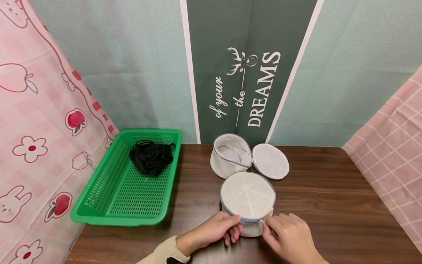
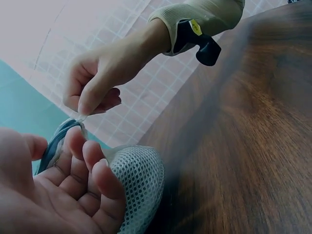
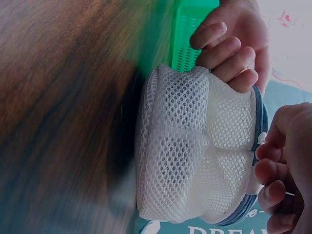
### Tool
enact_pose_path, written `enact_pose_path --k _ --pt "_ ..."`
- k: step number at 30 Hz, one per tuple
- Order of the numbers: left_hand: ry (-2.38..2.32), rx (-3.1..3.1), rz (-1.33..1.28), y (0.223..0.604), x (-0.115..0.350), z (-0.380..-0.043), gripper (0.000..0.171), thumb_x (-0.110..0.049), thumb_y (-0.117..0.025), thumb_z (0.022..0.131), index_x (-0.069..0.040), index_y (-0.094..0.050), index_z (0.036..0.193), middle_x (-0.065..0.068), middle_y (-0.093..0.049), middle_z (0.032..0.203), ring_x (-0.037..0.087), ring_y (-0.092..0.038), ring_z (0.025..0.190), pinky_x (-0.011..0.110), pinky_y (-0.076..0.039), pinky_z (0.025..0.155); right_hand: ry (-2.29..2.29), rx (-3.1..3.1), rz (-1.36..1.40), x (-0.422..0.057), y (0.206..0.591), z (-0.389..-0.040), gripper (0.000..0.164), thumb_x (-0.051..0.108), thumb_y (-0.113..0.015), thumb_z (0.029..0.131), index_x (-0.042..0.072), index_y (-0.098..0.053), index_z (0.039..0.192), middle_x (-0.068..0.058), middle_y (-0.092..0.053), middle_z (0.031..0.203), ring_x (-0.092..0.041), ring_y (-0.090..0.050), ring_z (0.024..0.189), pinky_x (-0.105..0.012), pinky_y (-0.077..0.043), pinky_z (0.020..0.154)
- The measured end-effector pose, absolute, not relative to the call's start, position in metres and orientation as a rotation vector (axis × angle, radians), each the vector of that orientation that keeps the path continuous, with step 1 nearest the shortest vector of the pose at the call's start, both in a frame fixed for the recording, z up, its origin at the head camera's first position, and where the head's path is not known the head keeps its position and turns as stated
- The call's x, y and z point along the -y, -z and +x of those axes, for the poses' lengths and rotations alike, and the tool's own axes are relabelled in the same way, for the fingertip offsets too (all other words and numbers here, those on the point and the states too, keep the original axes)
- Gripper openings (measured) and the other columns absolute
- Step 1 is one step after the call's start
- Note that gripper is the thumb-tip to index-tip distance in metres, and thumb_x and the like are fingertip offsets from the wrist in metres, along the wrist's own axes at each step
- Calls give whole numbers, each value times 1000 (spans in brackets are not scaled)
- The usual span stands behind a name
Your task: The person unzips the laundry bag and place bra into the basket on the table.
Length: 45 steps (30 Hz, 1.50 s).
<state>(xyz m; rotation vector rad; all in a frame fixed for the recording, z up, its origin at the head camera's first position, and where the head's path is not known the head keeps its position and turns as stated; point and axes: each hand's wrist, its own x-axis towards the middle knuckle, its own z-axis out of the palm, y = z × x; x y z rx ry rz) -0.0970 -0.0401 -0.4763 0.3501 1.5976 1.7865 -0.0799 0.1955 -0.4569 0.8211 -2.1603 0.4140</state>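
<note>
A round white mesh laundry bag [image 1: 248, 194] with a grey zipper edge stands near the table's front, its lid lying over the top. My left hand [image 1: 219, 228] pinches the zipper rim at the front left, thumb on top and fingers below. At the front right my right hand [image 1: 290, 234] pinches the small white zipper pull [image 3: 262, 138]. In the right wrist view the bag's mesh side [image 3: 180, 146] is dented inward. Behind it stands a second mesh bag [image 1: 227, 172], unzipped, its round lid [image 1: 271, 161] folded out to the right.
To the left sits a green plastic basket [image 1: 165, 205] holding a black drawstring pouch [image 1: 151, 157]. Brown wooden table [image 1: 339, 205] extends to the right. Curtains hang along the back and both sides, close to the table's edges.
</note>
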Motion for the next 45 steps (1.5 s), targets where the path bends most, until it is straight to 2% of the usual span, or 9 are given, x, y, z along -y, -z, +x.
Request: enact_pose_path --k 11,15,21,25,28,32,33,39,45 --pt "-1799 -1594 382 479 47 -99 56 -32 -39 110 21 -57 102 0 -58 72 6 -55 64 18 -45 50 -393 2229 806 -210 460 -80 22 24 -46 84 25 -41 63 21 -25 60 4 -21 55 -15 -17 49" --pt "-1820 -1641 329 480 52 -101 56 -34 -39 110 18 -59 101 0 -58 72 8 -55 64 19 -45 50 -404 2221 831 -213 458 -80 22 23 -46 84 25 -41 63 21 -26 61 5 -21 56 -16 -19 49" --pt "-1931 -1823 186 483 56 -106 36 -22 -49 105 11 -59 94 0 -55 72 9 -52 61 19 -43 48 -421 2221 860 -216 461 -81 22 24 -46 84 25 -42 63 21 -27 61 5 -23 56 -16 -20 49" --pt "-1973 -2026 84 486 55 -108 21 -15 -58 99 5 -56 106 5 -58 84 14 -52 62 22 -42 48 -424 2224 876 -217 465 -81 23 24 -47 85 26 -42 63 21 -27 61 4 -23 55 -15 -19 50" --pt "-1952 -2166 77 490 55 -108 37 -13 -63 95 1 -54 128 17 -63 111 23 -61 83 27 -48 61 -420 2233 889 -219 467 -81 23 25 -47 85 26 -40 63 21 -25 62 4 -23 54 -15 -18 50" --pt "-1914 -2199 194 494 56 -106 63 -8 -66 91 -6 -45 151 29 -51 142 30 -63 108 29 -51 80 -409 2243 921 -220 470 -82 24 25 -47 84 27 -38 62 21 -24 62 5 -21 54 -14 -17 51" --pt "-1909 -2177 226 495 56 -106 66 -6 -66 91 -8 -43 153 28 -48 145 30 -64 107 27 -51 80 -412 2247 934 -221 471 -82 24 25 -47 84 27 -39 62 21 -24 61 5 -21 54 -14 -16 51" --pt "-1923 -2076 326 498 56 -105 62 -4 -65 94 -6 -45 152 27 -52 143 25 -68 99 20 -52 73 -420 2267 998 -222 476 -84 20 22 -49 80 26 -40 63 21 -26 60 6 -21 55 -13 -17 52" --pt "-1888 -2192 307 500 57 -104 38 -10 -66 94 -2 -58 130 21 -60 135 34 -58 124 28 -52 92 -392 2379 979 -226 480 -84 18 22 -55 76 27 -43 63 22 -28 60 5 -22 55 -14 -20 52"
